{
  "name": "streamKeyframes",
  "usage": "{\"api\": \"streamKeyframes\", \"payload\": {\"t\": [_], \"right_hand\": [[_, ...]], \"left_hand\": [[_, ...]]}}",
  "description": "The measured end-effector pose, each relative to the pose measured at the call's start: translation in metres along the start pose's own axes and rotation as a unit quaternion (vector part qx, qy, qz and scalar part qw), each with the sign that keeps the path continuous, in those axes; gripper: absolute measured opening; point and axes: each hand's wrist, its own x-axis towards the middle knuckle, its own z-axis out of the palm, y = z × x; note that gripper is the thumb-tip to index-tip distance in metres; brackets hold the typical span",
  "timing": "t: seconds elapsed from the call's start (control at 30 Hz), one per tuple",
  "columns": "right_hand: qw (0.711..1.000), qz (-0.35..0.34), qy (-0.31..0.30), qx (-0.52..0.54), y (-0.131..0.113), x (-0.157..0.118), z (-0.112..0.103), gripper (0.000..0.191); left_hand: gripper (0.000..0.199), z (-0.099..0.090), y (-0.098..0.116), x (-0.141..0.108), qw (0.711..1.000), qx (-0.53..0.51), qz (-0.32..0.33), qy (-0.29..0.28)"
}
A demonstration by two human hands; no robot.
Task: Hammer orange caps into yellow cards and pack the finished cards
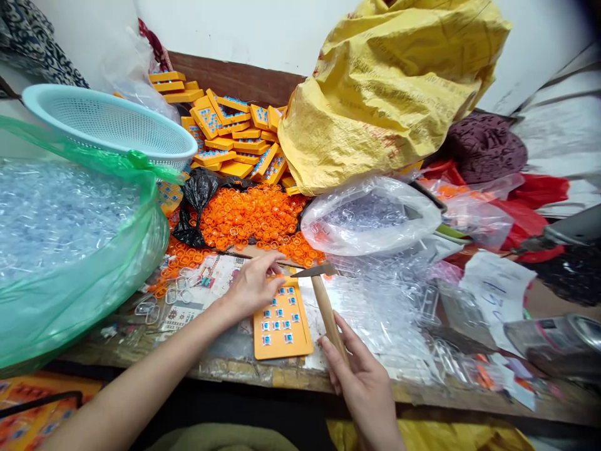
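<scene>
A hammer with a wooden handle (323,307) and a thin, pointed dark metal head (313,271) is in my right hand (359,369), whose fingers wrap round the handle. The hammer head is just above the top right part of an orange-yellow plastic board (283,326). Several small clear pieces with blue centres sit in rows on this board. Over its upper left corner, my left hand (256,282) is closed, thumb and fingers bent together near the hammer's tip. Whatever is between those fingers is too small or hidden to make out.
Loose orange rings (253,213) are heaped behind the board, and filled orange boards (235,134) behind them. A green bag (154,232) of clear pieces and a blue basket (113,119) stand left. A white plastic bag (370,241) and clear strips (375,319) lie right.
</scene>
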Motion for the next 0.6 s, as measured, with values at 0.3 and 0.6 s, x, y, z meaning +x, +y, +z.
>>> {"api": "streamKeyframes", "payload": {"t": [0.3,0.6], "right_hand": [[0.953,-0.245,-0.039,-0.172,-0.026,0.003,-0.020,0.039],[0.981,-0.102,-0.062,-0.152,0.004,0.000,-0.014,0.041]], "left_hand": [[0.054,0.011,0.014,-0.020,1.000,0.005,-0.017,0.017],[0.041,-0.002,0.001,-0.006,0.999,0.009,-0.036,0.031]]}}
